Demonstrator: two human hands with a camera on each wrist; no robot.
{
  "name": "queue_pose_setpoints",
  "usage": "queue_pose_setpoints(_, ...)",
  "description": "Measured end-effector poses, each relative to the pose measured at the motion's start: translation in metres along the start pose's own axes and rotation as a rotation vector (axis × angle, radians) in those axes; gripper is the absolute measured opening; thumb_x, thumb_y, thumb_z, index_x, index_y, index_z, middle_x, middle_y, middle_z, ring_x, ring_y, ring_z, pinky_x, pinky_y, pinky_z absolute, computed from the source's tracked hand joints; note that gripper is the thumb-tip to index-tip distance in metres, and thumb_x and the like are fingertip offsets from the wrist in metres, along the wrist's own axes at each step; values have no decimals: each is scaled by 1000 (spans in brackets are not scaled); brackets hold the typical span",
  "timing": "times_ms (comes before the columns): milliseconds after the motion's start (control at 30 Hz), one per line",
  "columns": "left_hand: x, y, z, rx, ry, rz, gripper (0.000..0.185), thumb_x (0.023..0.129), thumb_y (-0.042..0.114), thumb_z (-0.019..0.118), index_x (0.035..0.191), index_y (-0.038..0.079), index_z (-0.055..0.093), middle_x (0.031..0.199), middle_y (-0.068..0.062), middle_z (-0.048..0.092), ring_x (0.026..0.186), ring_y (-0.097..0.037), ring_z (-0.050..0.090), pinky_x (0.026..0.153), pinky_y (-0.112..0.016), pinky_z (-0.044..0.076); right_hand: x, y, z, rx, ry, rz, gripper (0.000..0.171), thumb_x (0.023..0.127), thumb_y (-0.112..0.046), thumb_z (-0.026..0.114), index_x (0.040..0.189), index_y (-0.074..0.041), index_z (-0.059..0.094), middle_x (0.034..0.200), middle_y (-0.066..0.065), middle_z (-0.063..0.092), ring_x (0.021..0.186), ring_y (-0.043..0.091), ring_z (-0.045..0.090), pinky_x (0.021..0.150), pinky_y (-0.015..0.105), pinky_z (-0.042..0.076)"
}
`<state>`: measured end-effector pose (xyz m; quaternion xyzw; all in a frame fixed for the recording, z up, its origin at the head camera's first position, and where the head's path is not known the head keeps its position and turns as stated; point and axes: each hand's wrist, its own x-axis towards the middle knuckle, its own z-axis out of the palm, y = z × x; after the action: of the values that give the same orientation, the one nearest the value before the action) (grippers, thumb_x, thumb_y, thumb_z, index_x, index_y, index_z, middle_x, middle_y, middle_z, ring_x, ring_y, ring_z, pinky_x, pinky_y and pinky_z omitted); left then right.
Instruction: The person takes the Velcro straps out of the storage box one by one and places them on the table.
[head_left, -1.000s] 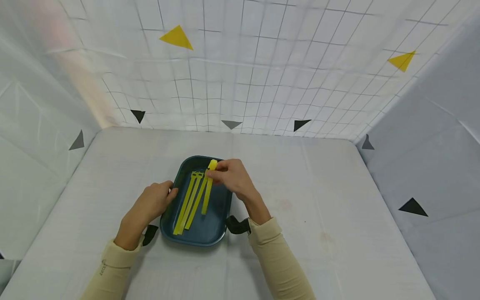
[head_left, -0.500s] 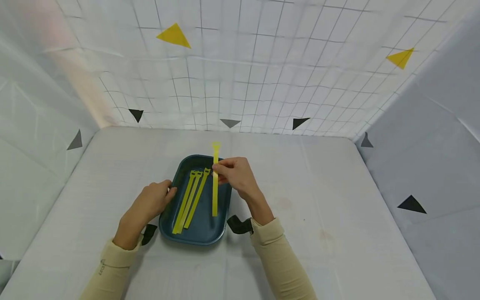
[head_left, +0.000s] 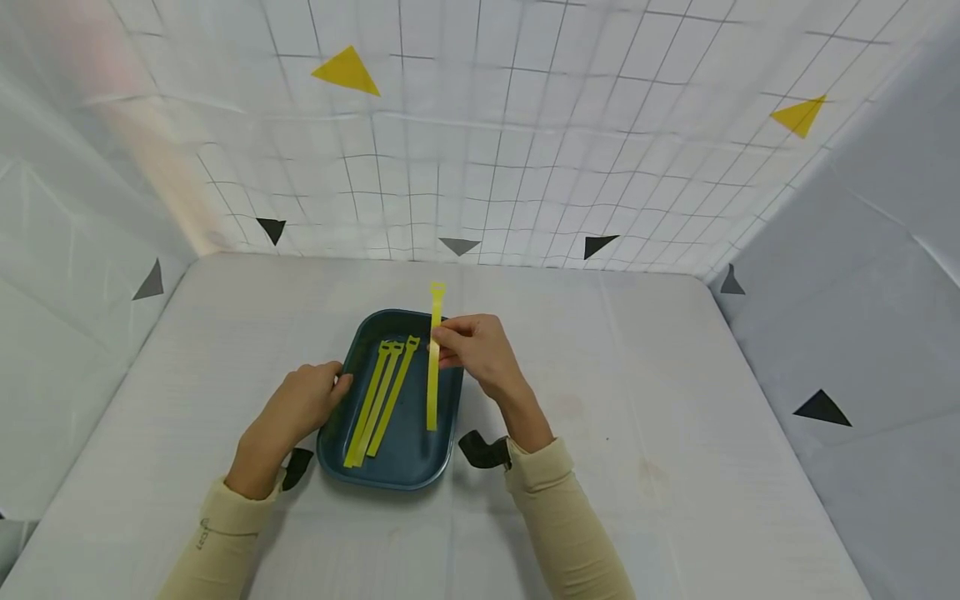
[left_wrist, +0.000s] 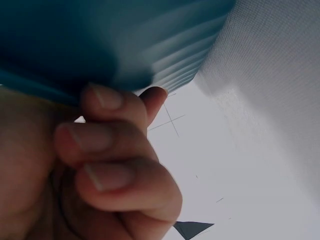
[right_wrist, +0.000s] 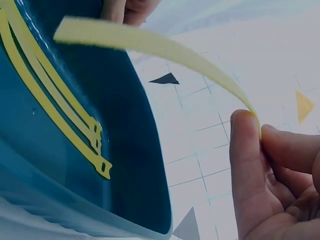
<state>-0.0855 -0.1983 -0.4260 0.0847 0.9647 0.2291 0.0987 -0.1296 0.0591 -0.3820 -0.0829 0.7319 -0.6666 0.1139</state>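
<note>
My right hand (head_left: 483, 354) pinches a yellow hook-and-loop cable tie (head_left: 432, 392) between thumb and fingertips, over the right side of the dark teal tray (head_left: 408, 473). The slotted head of this tie points to the far side; in the right wrist view its free tail (right_wrist: 125, 37) bends over the tray. Three more yellow cable ties (right_wrist: 45, 95) lie side by side on the tray floor, heads at the far end. My left hand (head_left: 300, 404) grips the tray's left rim, and the left wrist view has its curled fingers (left_wrist: 125, 180) against the tray's outer wall (left_wrist: 185, 55).
A white-covered table (head_left: 637, 433) surrounds the tray. Behind it hangs a white gridded sheet (head_left: 525, 150) with yellow and black triangles. Pale sheets (head_left: 862, 275) close off both sides. Each wrist carries a black mount, the right mount (head_left: 483, 450) close to the tray's edge.
My right hand has lifted one cable tie off the others, straightened it lengthwise and shifted slightly right with it. My left hand keeps its place on the tray.
</note>
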Motion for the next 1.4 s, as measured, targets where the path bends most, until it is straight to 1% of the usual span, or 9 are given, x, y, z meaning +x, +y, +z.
queue_pose_setpoints(233,0,0,0,-2,0,-6,23,103,15,52,92,-3,60,67,-6,54,59,-20,51,56,-35,44,-2,-1,-5,34,21,27,17,95,-3,65,104,10,70,88,17,70,68,18,68,67,33,58)
queue_pose_setpoints(533,0,1,0,-10,-8,-8,23,103,15,51,92,-4,59,68,-5,54,60,-20,51,56,-36,44,-6,2,-15,13,57,43,19,94,-5,66,105,9,70,88,17,70,67,19,68,67,33,58)
queue_pose_setpoints(800,0,1,1,-4,-4,-6,23,103,15,51,90,-2,59,67,-5,53,60,-21,51,56,-36,43,-9,4,-21,21,84,49,18,94,-6,67,104,8,70,86,17,70,67,21,68,66,34,58)
queue_pose_setpoints(1067,2,0,1,1,5,5,23,103,15,52,90,-2,59,67,-5,53,60,-21,51,56,-36,43,-12,8,-27,36,94,50,26,96,-6,64,111,15,66,88,19,70,69,21,69,67,34,58)
queue_pose_setpoints(1333,1,0,1,-1,6,10,23,103,15,51,88,-2,58,66,-5,52,58,-20,49,55,-35,42,-16,7,-30,54,100,51,20,96,-5,64,106,12,69,86,19,69,67,21,68,66,34,58)
queue_pose_setpoints(1400,1,0,1,-5,5,5,23,103,15,51,87,-1,57,66,-5,51,58,-20,49,55,-35,42,-17,7,-31,58,99,52,21,96,-5,64,107,12,68,86,19,69,67,20,68,66,33,58)
